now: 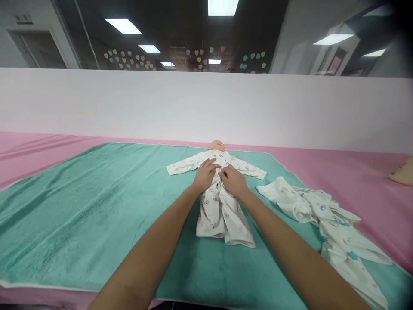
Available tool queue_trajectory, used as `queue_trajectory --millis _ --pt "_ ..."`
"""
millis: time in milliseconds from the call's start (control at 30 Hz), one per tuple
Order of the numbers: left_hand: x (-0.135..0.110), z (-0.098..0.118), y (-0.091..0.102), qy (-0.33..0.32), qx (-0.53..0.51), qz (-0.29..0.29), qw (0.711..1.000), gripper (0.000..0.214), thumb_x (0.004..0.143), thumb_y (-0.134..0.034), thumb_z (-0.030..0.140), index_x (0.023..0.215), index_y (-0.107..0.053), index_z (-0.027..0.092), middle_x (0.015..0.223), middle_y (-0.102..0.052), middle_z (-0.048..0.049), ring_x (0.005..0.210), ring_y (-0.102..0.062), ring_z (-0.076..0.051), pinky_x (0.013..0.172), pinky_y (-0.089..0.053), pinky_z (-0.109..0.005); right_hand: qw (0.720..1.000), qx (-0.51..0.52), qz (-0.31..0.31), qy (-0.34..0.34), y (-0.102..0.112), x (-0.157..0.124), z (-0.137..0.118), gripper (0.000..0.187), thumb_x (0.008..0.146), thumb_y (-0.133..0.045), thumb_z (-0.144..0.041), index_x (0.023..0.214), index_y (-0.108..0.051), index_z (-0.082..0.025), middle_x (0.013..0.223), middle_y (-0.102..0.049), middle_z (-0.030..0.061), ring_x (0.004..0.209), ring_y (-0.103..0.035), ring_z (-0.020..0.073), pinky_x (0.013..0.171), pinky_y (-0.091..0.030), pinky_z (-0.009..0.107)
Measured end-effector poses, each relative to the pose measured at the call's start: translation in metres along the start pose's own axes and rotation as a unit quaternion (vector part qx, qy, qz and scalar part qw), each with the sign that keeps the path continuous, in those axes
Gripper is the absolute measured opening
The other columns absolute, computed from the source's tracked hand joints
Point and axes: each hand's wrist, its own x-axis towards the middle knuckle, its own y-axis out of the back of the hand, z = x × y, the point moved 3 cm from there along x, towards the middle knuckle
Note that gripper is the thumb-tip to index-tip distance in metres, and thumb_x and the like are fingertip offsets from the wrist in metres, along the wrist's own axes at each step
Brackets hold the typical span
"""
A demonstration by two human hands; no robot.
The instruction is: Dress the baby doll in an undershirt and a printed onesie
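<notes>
A baby doll point(217, 145) lies on its back on a teal towel point(97, 206), dressed in a white printed sleepsuit point(219, 211) with its sleeves spread out. Both my hands meet on the suit's front at the doll's belly. My left hand point(205, 173) rests on the cloth with its fingers laid fairly flat. Beside it, my right hand point(232, 180) has its fingers curled and pinches the suit's front edge. What lies under the fingertips is hidden.
A second white printed garment point(325, 215) lies crumpled on the towel to the right. The towel covers a pink sheet point(355, 168). A white partition point(206, 107) runs along the far side. A tan object point(403, 173) shows at the right edge.
</notes>
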Motion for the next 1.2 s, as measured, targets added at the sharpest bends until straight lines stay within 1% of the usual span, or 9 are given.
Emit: queue_trajectory --millis 133,233,367,533,733,833,933,1067,1200 --pt "0.000 -0.001 0.000 -0.007 0.011 0.000 1.000 0.035 0.091 -0.034 0.023 0.111 -0.062 0.027 0.141 -0.043 0.0017 0.134 -0.030 -0.018 0.112 -0.025 -0.039 0.995 0.098 0.006 0.032 0.002 -0.002 0.010 0.019 0.088 -0.042 -0.031 0.073 -0.048 -0.021 0.081 -0.051 -0.0017 0.073 -0.049 0.0121 0.065 -0.033 0.024" --pt "0.000 0.002 0.000 0.001 0.028 -0.016 0.999 0.037 0.091 -0.033 0.021 0.112 -0.061 0.030 0.142 -0.041 0.0023 0.134 -0.028 -0.020 0.110 -0.026 -0.043 0.990 0.137 0.010 0.038 0.001 0.000 0.015 0.014 0.085 -0.045 -0.028 0.073 -0.048 -0.021 0.079 -0.049 -0.0023 0.069 -0.046 0.0116 0.066 -0.034 0.024" --pt "0.001 0.010 0.000 0.006 0.067 -0.041 0.997 0.040 0.089 -0.032 0.016 0.110 -0.061 0.032 0.142 -0.040 0.0024 0.134 -0.027 -0.021 0.108 -0.028 -0.048 0.987 0.155 0.042 0.019 -0.005 0.002 0.019 0.012 0.083 -0.047 -0.029 0.074 -0.047 -0.021 0.080 -0.048 -0.0009 0.068 -0.046 0.0132 0.064 -0.034 0.026" --pt "0.002 0.014 0.000 0.020 0.089 -0.046 0.995 0.035 0.087 -0.033 0.015 0.103 -0.061 0.030 0.141 -0.040 0.0033 0.133 -0.028 -0.022 0.107 -0.030 -0.049 0.985 0.158 0.075 -0.005 -0.011 0.004 0.021 0.013 0.083 -0.045 -0.028 0.073 -0.048 -0.021 0.081 -0.049 0.0009 0.072 -0.048 0.0152 0.066 -0.035 0.028" --pt "-0.002 0.017 0.003 0.017 0.091 -0.038 0.995 0.031 0.088 -0.032 0.015 0.092 -0.060 0.027 0.140 -0.040 0.0046 0.132 -0.029 -0.019 0.107 -0.030 -0.044 0.963 0.203 0.122 -0.125 -0.012 0.006 0.036 0.016 0.079 -0.045 -0.033 0.072 -0.049 -0.020 0.075 -0.053 0.0013 0.071 -0.047 0.0171 0.068 -0.035 0.030" --pt "-0.004 0.023 0.006 0.022 0.092 -0.011 0.995 0.019 0.090 -0.039 0.030 0.090 -0.058 0.025 0.138 -0.042 0.0014 0.128 -0.034 -0.020 0.105 -0.031 -0.040 0.942 0.256 0.120 -0.180 -0.015 0.005 0.047 0.016 0.076 -0.047 -0.035 0.071 -0.050 -0.020 0.070 -0.054 -0.0009 0.067 -0.047 0.0164 0.067 -0.035 0.029" --pt "-0.005 0.028 0.011 0.046 0.127 0.026 0.991 0.020 0.084 -0.050 0.041 0.085 -0.053 0.022 0.127 -0.050 -0.0042 0.118 -0.043 -0.022 0.096 -0.038 -0.038 0.930 0.286 0.114 -0.201 -0.016 0.004 0.060 0.016 0.072 -0.049 -0.035 0.067 -0.050 -0.020 0.068 -0.054 -0.0014 0.067 -0.047 0.0162 0.066 -0.035 0.028" --pt "-0.002 0.023 0.019 0.122 0.174 0.055 0.976 0.011 0.082 -0.052 0.030 0.080 -0.047 0.020 0.101 -0.057 -0.0064 0.099 -0.051 -0.023 0.076 -0.042 -0.033 0.916 0.312 0.116 -0.225 -0.016 0.002 0.089 0.018 0.067 -0.049 -0.036 0.060 -0.051 -0.020 0.064 -0.054 -0.0007 0.066 -0.049 0.0161 0.060 -0.036 0.027" --pt "-0.002 0.002 0.031 0.215 0.095 0.077 0.969 0.004 0.085 -0.047 0.026 0.083 -0.045 0.023 0.076 -0.058 -0.0001 0.074 -0.055 -0.017 0.062 -0.038 -0.026 0.892 0.339 0.143 -0.263 -0.008 -0.004 0.125 0.016 0.068 -0.046 -0.035 0.064 -0.051 -0.020 0.060 -0.051 -0.0012 0.057 -0.046 0.0141 0.052 -0.034 0.026"
